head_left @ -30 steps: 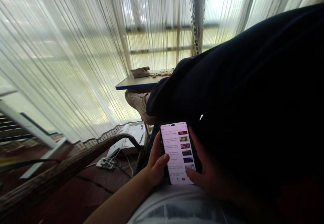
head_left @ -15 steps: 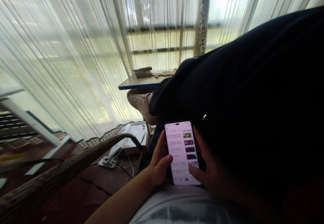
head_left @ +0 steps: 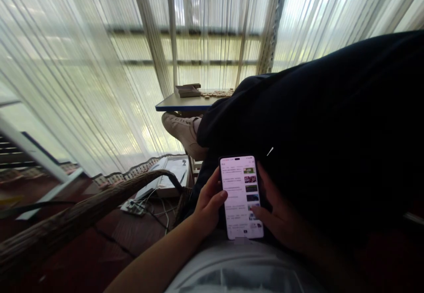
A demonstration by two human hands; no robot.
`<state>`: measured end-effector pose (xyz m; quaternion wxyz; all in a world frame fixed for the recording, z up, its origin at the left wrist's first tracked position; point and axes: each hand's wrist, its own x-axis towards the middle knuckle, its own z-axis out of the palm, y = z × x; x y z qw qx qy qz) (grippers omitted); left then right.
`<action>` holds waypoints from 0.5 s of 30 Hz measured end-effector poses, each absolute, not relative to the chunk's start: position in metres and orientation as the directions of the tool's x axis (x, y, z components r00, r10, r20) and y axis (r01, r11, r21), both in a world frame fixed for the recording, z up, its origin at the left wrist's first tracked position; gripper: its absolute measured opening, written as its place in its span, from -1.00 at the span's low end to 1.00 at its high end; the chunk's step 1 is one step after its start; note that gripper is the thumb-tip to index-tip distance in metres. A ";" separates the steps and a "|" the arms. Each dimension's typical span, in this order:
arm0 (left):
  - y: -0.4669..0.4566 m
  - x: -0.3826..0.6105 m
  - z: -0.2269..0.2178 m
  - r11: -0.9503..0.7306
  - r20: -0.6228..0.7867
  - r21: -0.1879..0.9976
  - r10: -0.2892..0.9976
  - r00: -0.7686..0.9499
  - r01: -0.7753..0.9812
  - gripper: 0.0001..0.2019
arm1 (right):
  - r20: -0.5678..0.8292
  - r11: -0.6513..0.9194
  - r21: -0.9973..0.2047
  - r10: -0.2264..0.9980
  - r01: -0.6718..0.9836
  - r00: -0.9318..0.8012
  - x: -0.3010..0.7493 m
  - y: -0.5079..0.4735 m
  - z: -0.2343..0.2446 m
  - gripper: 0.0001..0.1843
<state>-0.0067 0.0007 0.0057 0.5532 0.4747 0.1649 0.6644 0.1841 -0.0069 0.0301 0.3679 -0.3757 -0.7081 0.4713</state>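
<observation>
A smartphone point(head_left: 236, 200) is held upright above my lap, its lit screen showing a list of text lines with small pictures down the right side. My left hand point(head_left: 210, 202) wraps the phone's left edge, the thumb resting on the border of the screen. Along the right edge lies my right hand point(head_left: 273, 215), fingers behind the phone and thumb over the lower right of the screen. The fingers behind the phone are hidden. Beyond it are my dark trousers point(head_left: 281, 107) and a light shoe point(head_left: 183, 131) on a raised, crossed leg.
A small table point(head_left: 165, 104) with a blue edge bears a box point(head_left: 188, 91) and several small wooden pieces point(head_left: 217, 94). At lower left are a chair's armrest point(head_left: 99, 204), an open white box point(head_left: 174, 173) and a power strip point(head_left: 132, 207) with cables. Sheer curtains point(head_left: 82, 63) hang behind.
The view has shifted a little, so the phone appears slightly further right and higher. On the screen the list has scrolled up slightly, and the right thumb sits a bit higher.
</observation>
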 end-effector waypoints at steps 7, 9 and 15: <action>0.001 -0.008 0.003 -0.285 0.346 0.816 0.938 0.030 -0.503 -0.44 | 0.188 0.319 -0.917 0.875 0.238 -0.445 0.185 -0.011 0.029 0.08; 0.003 -0.007 0.003 -0.277 0.299 0.817 0.953 -0.041 -0.506 -0.51 | 0.188 0.310 -0.928 0.866 0.205 -0.462 0.184 -0.011 0.028 0.11; 0.005 -0.005 0.004 -0.297 0.252 0.824 0.955 -0.158 -0.482 -0.55 | 0.144 0.295 -0.910 0.884 0.291 -0.445 0.179 -0.016 0.033 -0.10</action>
